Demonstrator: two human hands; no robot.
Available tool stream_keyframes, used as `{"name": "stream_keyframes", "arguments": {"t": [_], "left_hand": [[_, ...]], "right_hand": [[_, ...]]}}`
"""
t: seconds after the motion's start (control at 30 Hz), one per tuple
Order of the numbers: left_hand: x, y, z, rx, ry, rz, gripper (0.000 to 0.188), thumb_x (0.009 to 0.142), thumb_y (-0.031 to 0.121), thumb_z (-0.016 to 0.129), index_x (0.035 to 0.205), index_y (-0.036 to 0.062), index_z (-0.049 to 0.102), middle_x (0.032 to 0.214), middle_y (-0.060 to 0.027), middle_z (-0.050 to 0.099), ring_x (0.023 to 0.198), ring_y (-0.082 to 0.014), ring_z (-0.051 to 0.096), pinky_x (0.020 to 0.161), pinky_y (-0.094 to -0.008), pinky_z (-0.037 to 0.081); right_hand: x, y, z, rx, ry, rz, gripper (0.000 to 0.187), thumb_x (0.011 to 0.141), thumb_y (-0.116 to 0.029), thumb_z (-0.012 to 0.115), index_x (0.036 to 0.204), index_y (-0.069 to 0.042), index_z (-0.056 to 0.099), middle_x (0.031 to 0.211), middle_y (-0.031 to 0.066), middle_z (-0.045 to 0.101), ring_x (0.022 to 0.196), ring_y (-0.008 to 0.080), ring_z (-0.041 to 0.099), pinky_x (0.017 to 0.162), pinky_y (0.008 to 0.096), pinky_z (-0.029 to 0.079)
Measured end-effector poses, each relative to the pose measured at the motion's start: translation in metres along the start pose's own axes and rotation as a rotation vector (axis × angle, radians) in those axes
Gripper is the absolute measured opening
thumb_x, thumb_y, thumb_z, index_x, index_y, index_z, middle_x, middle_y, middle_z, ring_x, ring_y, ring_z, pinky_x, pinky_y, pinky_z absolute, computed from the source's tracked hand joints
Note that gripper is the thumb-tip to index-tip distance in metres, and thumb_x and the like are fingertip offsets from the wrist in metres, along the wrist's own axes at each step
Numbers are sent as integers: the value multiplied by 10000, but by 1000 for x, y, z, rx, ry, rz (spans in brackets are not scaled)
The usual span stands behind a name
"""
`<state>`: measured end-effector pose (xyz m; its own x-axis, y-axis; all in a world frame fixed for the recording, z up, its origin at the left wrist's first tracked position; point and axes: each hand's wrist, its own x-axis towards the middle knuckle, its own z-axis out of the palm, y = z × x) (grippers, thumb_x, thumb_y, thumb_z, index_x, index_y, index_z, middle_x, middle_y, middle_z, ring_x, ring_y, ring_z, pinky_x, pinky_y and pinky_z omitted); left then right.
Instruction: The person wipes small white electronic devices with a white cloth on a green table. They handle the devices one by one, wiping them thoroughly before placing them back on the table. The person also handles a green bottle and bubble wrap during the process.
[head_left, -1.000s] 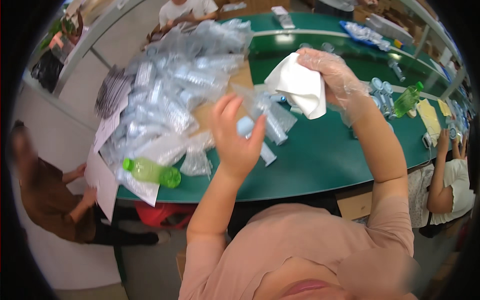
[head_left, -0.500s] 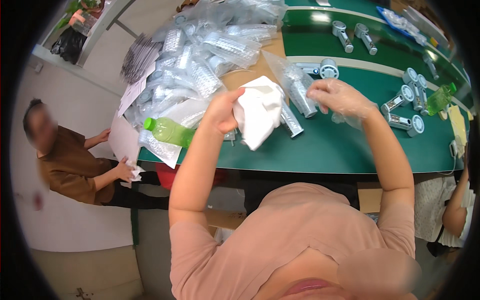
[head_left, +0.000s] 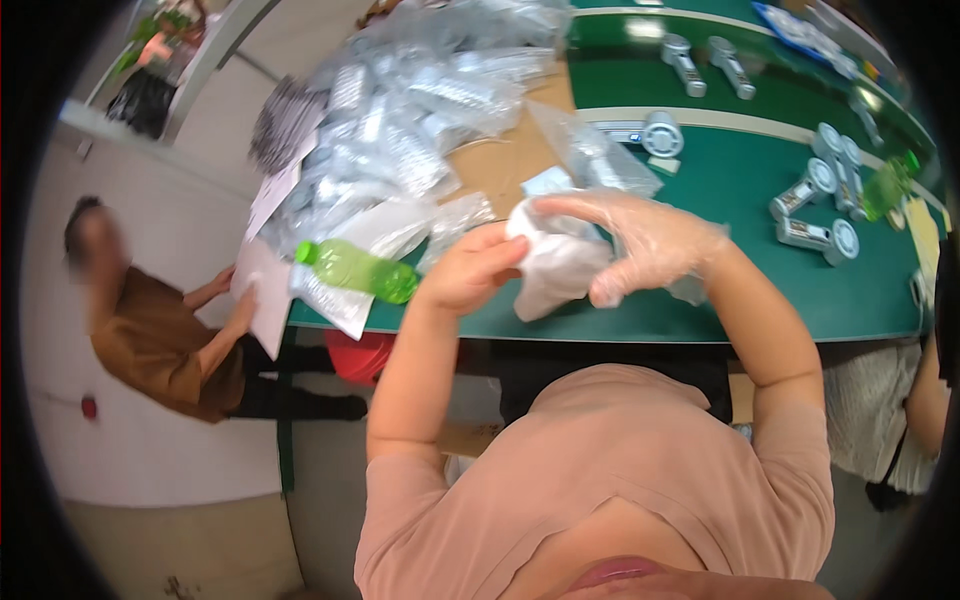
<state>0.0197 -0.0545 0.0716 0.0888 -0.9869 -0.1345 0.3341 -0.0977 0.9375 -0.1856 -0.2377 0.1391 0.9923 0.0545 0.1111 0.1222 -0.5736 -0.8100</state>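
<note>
In front of me, over the table's near edge, my left hand (head_left: 472,268) pinches a bunched white cloth (head_left: 556,272) between thumb and fingers. My right hand (head_left: 655,240), in a clear plastic glove, curves round the cloth from the right, its fingers on the top and its thumb at the lower right side. Whether something lies inside the cloth is hidden. Just beyond the hands are a clear plastic bag (head_left: 605,160) and a handheld fan (head_left: 660,134) lying on the green tabletop (head_left: 740,190).
A heap of bubble-wrapped items (head_left: 400,120) covers the left side, beside cardboard (head_left: 510,150). A green bottle (head_left: 360,272) lies by my left forearm. Several fans (head_left: 805,190) and another green bottle (head_left: 885,190) are at right. A person (head_left: 165,320) stands at left with a pale sheet (head_left: 268,305).
My right hand has left the bagged item and come to the cloth. My left hand has moved right and nearer with the cloth. The grey printed piece beside it no longer shows.
</note>
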Motion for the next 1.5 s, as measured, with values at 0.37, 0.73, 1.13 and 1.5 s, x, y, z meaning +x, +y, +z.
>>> {"name": "stream_keyframes", "arguments": {"t": [0.37, 0.73, 1.13, 1.5], "left_hand": [[-83, -19, -46, 989, 1824, 811, 595, 807, 147, 839, 1277, -15, 513, 1231, -180, 577, 1081, -292, 570, 918, -409, 451], [-54, 26, -21, 1480, 977, 444, 637, 708, 172, 861, 1240, 25, 544, 1044, -206, 642, 993, -436, 624, 857, -499, 514], [-13, 31, 25, 2019, 357, 158, 518, 736, 323, 863, 1086, 64, 583, 960, -119, 689, 901, -310, 689, 766, -427, 504], [-14, 35, 27, 1893, 330, 121, 383, 795, 253, 806, 1043, 59, 586, 900, -150, 703, 885, -349, 701, 765, -462, 525]], "right_hand": [[7, 47, 44, 543, 389, 556, 270, 917, -196, 679, 1066, 24, 722, 953, 62, 715, 853, 158, 660, 792, 320, 533], [59, 100, 66, 1109, 619, 465, 383, 1015, -171, 555, 1332, 42, 558, 1202, 147, 681, 1050, 264, 696, 930, 411, 573], [52, 91, 80, 1300, 629, 312, 379, 1082, -186, 462, 1392, 22, 528, 1288, 140, 635, 1146, 242, 650, 988, 395, 545], [51, 71, 85, 1305, 690, 361, 367, 1079, -168, 473, 1379, 32, 540, 1272, 143, 644, 1117, 240, 659, 969, 386, 549]]}}
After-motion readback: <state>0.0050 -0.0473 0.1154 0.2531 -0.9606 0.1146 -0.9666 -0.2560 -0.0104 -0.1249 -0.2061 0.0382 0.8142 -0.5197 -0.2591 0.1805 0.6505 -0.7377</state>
